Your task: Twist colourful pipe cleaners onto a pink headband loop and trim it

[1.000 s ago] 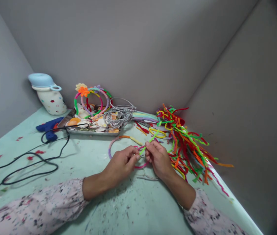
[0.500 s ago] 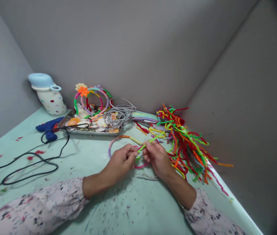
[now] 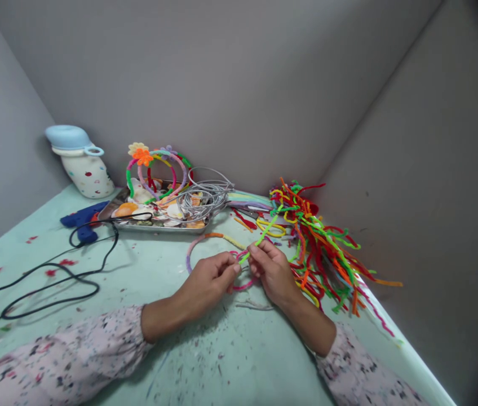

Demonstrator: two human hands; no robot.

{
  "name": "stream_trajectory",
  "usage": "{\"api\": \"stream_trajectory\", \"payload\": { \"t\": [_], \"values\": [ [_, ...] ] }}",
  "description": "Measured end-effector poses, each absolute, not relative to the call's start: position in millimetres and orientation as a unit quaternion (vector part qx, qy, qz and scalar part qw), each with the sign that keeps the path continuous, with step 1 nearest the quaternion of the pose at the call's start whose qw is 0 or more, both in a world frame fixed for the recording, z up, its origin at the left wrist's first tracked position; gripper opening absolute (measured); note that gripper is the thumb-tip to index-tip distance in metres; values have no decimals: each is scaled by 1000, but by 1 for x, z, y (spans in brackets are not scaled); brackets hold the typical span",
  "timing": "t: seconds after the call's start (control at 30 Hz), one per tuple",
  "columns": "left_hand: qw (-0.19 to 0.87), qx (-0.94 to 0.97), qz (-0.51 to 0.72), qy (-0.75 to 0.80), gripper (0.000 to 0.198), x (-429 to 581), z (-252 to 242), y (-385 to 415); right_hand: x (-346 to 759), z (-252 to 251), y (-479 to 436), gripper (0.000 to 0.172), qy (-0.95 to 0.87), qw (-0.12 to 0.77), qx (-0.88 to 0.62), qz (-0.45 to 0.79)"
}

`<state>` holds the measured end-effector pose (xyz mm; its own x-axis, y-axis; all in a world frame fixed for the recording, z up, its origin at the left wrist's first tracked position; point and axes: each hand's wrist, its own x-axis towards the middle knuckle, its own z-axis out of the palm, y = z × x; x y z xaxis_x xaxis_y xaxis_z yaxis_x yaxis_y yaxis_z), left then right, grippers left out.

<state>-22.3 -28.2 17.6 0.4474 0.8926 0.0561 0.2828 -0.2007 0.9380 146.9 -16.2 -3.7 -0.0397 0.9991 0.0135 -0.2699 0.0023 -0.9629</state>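
My left hand [image 3: 209, 282] and my right hand [image 3: 270, 270] meet over the pale green table [image 3: 146, 287], fingers pinched. Between them runs a lime green pipe cleaner [image 3: 264, 234], which slants up and to the right from the fingertips. A headband hoop [image 3: 209, 242] wrapped in lilac, orange, yellow and pink fuzz lies under the fingers; my left hand pinches it where the green piece meets it. My right hand pinches the green pipe cleaner close to that spot.
A heap of mixed-colour pipe cleaners [image 3: 323, 248] lies at the right. A metal tray [image 3: 154, 225] with shells, finished headbands [image 3: 154, 169] and bare grey hoops [image 3: 205, 197] stands behind. A blue glue gun [image 3: 82, 217], its black cord [image 3: 48, 282] and a dotted jug [image 3: 82, 163] sit left.
The green pipe cleaner's free end has swung up and to the right. Both hands have shifted slightly up the table while staying pinched together at the hoop.
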Motion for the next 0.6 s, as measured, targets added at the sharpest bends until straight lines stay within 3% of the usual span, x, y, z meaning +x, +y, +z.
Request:
{"api": "stream_trajectory", "payload": {
  "t": [0.17, 0.43, 0.5, 0.6],
  "values": [
    [390, 760, 291, 431, 26, -22, 21, -28, 147, -4, -15, 32, -437, 561, -419, 564],
    [167, 865, 227, 415, 16, -24, 26, -33, 141, -3, -18, 33, -426, 560, -442, 557],
    [149, 871, 227, 409, 15, -23, 25, -33, 141, -3, -18, 33, -414, 551, -446, 571],
    [204, 845, 252, 425, 19, -22, 23, -33, 143, -2, -16, 33, -412, 524, -449, 595]
  ]
}}
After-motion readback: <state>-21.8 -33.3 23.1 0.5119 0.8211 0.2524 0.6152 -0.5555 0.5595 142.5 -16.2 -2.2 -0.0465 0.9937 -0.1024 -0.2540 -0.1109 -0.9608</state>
